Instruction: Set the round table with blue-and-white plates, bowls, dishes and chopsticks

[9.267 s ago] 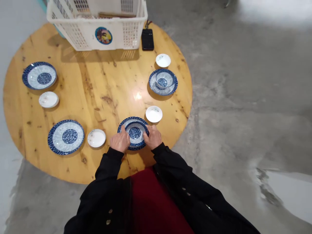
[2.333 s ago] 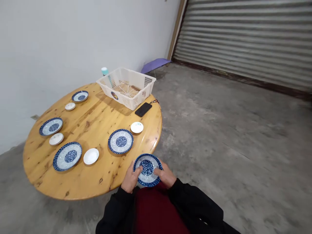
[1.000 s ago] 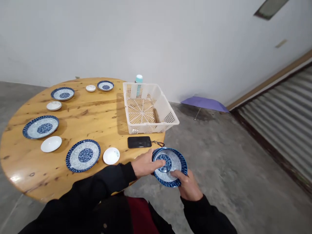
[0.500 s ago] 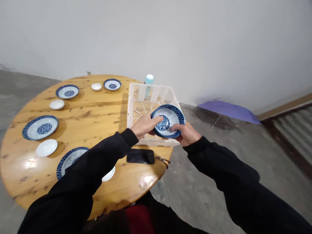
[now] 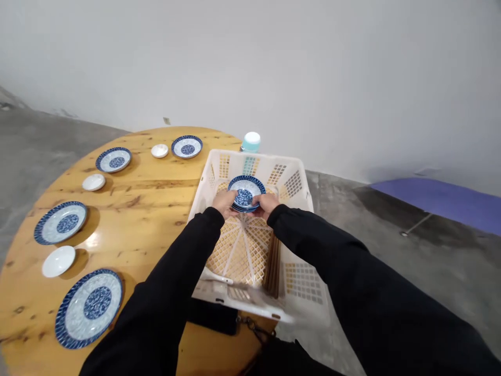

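A small stack of blue-and-white bowls (image 5: 246, 189) is gripped from both sides, inside the far part of a white plastic basket (image 5: 295, 263). My left hand (image 5: 225, 202) closes on the left rim, thumb over the inner edge. On the right rim my right hand (image 5: 266, 203) closes in the same way, its thumb inside the top bowl. Whether the stack touches the basket floor I cannot tell. Brown chopsticks (image 5: 273, 266) lie along the basket's right side, and a white spoon-like handle (image 5: 218, 277) lies near its front.
Several patterned plates (image 5: 89, 309) and small white dishes (image 5: 58, 261) stand on the round wooden table (image 5: 156, 209). A black phone (image 5: 213, 316) with a strap lies before the basket. Behind it stands a teal, white-topped bottle (image 5: 251, 142). A purple umbrella (image 5: 434, 201) rests on the floor.
Both hands have brought the bowl stack forward and down, from above the basket's near right side into its far part. The view has shifted closer to the basket.
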The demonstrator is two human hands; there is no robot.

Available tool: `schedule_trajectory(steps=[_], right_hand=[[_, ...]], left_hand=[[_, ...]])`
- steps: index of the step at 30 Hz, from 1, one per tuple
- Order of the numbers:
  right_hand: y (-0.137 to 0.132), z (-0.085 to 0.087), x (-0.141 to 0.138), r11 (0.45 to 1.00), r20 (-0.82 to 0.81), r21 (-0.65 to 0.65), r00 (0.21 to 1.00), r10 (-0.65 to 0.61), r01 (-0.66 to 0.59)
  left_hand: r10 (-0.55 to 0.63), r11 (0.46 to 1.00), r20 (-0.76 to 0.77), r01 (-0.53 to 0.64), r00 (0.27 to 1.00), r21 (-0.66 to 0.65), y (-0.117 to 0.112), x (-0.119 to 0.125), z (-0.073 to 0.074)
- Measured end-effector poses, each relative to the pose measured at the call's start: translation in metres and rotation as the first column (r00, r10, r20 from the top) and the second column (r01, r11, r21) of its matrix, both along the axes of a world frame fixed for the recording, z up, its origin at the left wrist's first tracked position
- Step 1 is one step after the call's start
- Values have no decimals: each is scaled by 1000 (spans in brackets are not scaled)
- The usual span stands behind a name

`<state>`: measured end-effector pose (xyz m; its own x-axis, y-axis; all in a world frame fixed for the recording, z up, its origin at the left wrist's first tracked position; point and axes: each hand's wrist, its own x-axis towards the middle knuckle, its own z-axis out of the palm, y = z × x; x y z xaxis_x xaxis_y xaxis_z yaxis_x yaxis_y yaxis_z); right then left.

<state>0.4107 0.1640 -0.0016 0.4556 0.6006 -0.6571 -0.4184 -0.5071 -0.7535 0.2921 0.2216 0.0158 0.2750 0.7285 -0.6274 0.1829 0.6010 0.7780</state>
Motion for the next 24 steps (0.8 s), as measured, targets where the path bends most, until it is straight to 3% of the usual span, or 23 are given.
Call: schedule_trajectory(steps=[5, 10, 19, 24], right_hand=[[49, -38, 15, 1000, -10, -4, 1000, 7, -7], [82, -60, 19, 1000, -11, 8, 1000, 7, -7], [111, -88, 10, 999, 2, 31, 1000, -7, 7], [118, -97, 8, 999, 9, 46, 1000, -4, 3]], left_hand=[[125, 992, -16, -125, 992, -24, 31, 19, -28], [228, 974, -2, -228, 974, -8, 55, 33, -49], [354, 927, 16, -353, 935, 125, 77, 33, -93], [347, 931, -10, -343, 938, 127, 87, 32, -111]])
